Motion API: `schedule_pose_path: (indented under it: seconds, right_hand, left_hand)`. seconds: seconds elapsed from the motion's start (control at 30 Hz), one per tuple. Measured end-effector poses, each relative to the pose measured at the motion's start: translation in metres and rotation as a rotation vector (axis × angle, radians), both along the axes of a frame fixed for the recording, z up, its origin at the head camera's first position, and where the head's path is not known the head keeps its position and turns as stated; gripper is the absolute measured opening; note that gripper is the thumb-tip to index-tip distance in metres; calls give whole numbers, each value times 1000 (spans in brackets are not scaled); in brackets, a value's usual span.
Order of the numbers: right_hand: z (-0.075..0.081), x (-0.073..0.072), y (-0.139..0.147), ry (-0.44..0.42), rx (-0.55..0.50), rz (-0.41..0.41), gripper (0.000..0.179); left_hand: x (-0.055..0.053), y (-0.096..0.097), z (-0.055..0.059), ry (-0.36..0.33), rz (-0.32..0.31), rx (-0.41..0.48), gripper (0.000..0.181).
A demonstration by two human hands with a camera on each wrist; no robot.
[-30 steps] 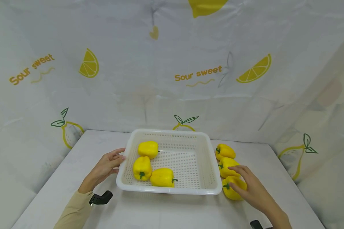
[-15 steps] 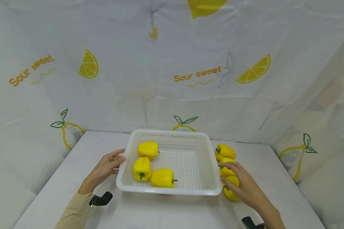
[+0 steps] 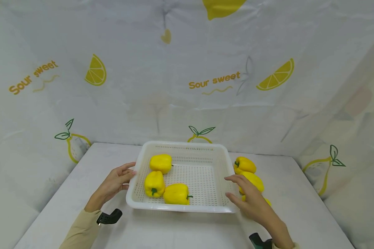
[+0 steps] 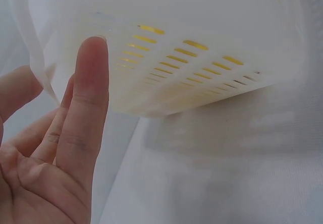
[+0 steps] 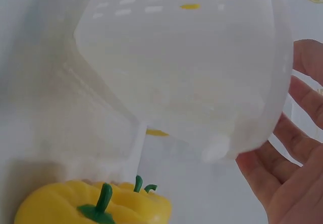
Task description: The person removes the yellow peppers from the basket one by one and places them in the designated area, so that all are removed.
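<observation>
A white plastic basket point(image 3: 187, 207) holds three yellow bell peppers: one at the back left point(image 3: 160, 163), one below it point(image 3: 154, 184), one along the front point(image 3: 176, 193). My left hand point(image 3: 113, 183) is at its left rim. In the left wrist view one straight finger point(image 4: 91, 88) lies against the outer wall, the rim between it and other fingers. My right hand point(image 3: 252, 202) reaches over the right rim, fingers loosely bent and spread; in the right wrist view the fingertips are beside the rim point(image 5: 282, 82).
Right of the basket stand three more yellow bell peppers in a row: back point(image 3: 245, 165), middle point(image 3: 254, 180) and front point(image 3: 267, 201), the last mostly hidden by my right hand. A white table point(image 3: 174, 231) lies beneath. A lemon-print curtain point(image 3: 143, 93) hangs behind.
My right hand has moved left from over the peppers to the basket's right rim. My left hand and the basket have stayed put.
</observation>
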State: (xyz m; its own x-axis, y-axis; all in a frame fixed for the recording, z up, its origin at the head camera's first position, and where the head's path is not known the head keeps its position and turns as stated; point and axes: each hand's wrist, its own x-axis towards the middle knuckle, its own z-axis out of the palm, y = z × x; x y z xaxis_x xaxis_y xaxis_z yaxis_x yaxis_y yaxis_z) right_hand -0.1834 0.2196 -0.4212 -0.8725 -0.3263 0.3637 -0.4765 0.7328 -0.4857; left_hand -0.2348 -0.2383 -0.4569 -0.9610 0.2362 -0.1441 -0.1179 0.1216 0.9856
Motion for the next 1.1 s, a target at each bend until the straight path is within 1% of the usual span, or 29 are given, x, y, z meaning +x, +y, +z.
schedule_pose_path:
  seconds: [0.07, 0.13, 0.3, 0.53, 0.77, 1.1]
  right_hand:
    - [-2, -1, -5, 17, 0, 18, 45]
    - [-3, -1, -9, 13, 4, 24, 45]
    - [-6, -3, -21, -58, 28, 2, 46]
    - [-10, -4, -34, -67, 40, 48, 51]
    - [-9, -6, -46, -147, 26, 57, 56]
    - [-12, -16, -59, -195, 36, 108, 59]
  left_hand:
    - [0, 0, 0, 2, 1, -2, 68]
    - [0, 0, 0, 5, 0, -1, 68]
    - [0, -1, -1, 10, -2, 0, 68]
    - [0, 0, -1, 6, 7, -2, 68]
    - [0, 0, -1, 1, 0, 15, 67]
    - [0, 0, -1, 5, -5, 25, 67]
